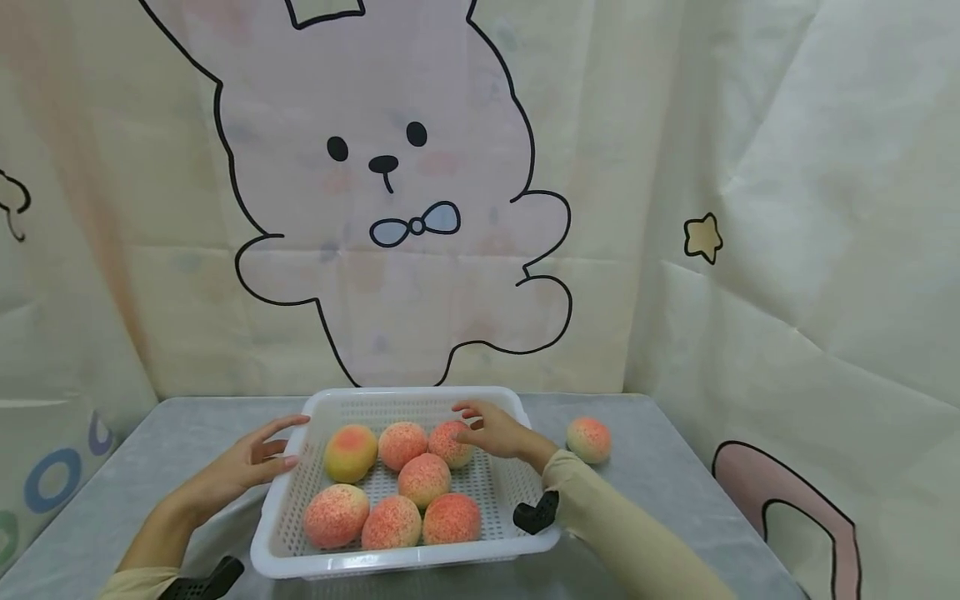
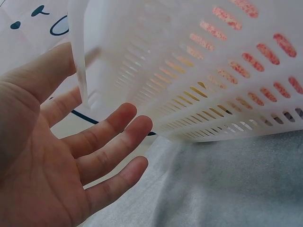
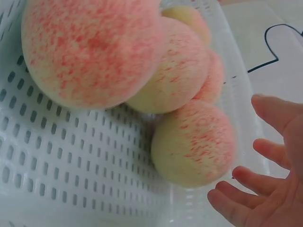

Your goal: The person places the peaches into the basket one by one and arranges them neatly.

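A white slotted basket stands on the grey table and holds several pink-and-yellow peaches. My left hand lies at the basket's left rim with its fingers straight and spread. In the left wrist view its palm faces the basket wall and holds nothing. My right hand hovers over the basket's back right part, fingers spread, beside a peach. The right wrist view shows that peach just clear of the open fingers. Another peach lies on the table outside the basket, to the right.
The grey table is closed in by a cream cloth backdrop with a rabbit drawing behind and cloth walls on both sides. Black wrist mounts sit at both forearms near the basket's front corners.
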`<state>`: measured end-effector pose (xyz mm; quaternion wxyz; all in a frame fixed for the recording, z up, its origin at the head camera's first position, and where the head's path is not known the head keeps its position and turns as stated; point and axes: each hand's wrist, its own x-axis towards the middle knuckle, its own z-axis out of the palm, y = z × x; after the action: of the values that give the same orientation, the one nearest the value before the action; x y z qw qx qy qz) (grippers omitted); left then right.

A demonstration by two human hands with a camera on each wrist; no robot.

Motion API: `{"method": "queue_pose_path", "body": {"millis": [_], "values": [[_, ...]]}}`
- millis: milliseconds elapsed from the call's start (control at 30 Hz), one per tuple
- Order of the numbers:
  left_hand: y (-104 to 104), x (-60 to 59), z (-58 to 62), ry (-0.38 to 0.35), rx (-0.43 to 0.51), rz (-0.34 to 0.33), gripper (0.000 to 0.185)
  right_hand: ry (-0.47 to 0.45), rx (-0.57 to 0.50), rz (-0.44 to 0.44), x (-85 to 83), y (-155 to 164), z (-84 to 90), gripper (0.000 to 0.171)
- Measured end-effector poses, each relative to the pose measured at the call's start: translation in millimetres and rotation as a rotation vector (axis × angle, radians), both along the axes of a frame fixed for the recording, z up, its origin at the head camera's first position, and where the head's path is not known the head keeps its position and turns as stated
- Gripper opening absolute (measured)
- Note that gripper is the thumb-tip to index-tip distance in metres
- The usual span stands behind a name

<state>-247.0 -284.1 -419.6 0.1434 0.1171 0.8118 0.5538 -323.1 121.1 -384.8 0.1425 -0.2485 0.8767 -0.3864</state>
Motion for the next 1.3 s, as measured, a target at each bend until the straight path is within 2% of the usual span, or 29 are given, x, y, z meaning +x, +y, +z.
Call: {"method": "queue_pose_path", "body": {"millis": [300, 533, 700, 833, 1033, 1300], "values": [[0.5, 0.3, 0.2, 0.003, -0.027, 0.021, 0.071, 0.039, -0.042, 0.009, 6.1, 16.8, 24.1, 0.048], [0.0, 1.1, -2.3, 0.008, -0.030, 0.029, 0.073, 0.063, -0.054, -0.034, 8.5, 34.7, 35.8, 0.048], [-0.1, 0.7, -2.1, 0.014, -0.026, 0.023, 0.073, 0.122, -0.091, -0.032, 5.9, 47.9, 41.4, 0.047], [0.7, 0.9, -0.7, 0.012, -0.021, 0.015, 0.073, 0.135, -0.096, -0.079, 6.8, 58.7, 47.4, 0.046], [0.2, 0.9, 0.6, 0.009, -0.016, 0.012, 0.072, 0.142, -0.073, -0.153, 6.3, 76.5, 49.0, 0.046], [0.8, 0.8, 2.4, 0.004, -0.027, 0.019, 0.073, 0.182, -0.069, -0.159, 2.4, 97.4, 44.3, 0.045]]}}
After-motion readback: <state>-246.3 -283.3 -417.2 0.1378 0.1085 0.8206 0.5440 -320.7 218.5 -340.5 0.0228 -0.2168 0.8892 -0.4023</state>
